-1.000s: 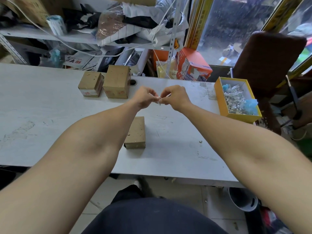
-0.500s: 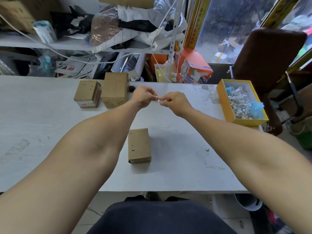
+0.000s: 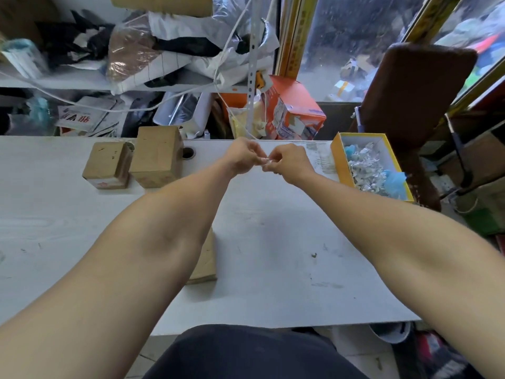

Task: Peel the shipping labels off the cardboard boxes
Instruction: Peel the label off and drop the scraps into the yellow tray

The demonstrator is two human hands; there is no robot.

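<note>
My left hand (image 3: 244, 157) and my right hand (image 3: 289, 162) meet above the far middle of the white table (image 3: 273, 242), fingertips pinched together on a small white scrap of label (image 3: 267, 161). A cardboard box (image 3: 207, 258) lies flat on the table below my left forearm, mostly hidden by it. Two more cardboard boxes stand at the back left: a smaller one (image 3: 108, 164) with a white and red label on its near side, and a taller one (image 3: 157, 155) beside it.
A yellow open box (image 3: 338, 160) full of crumpled label scraps sits at the table's right edge. Shelves crammed with bags, papers and an orange carton (image 3: 293, 110) run behind the table. A brown chair back (image 3: 415, 91) stands at right. A round cable hole (image 3: 188, 153) lies by the taller box.
The view has tilted down, so the flat box has slid lower in the frame and under my left forearm. My hands stay pinched together on the scrap.
</note>
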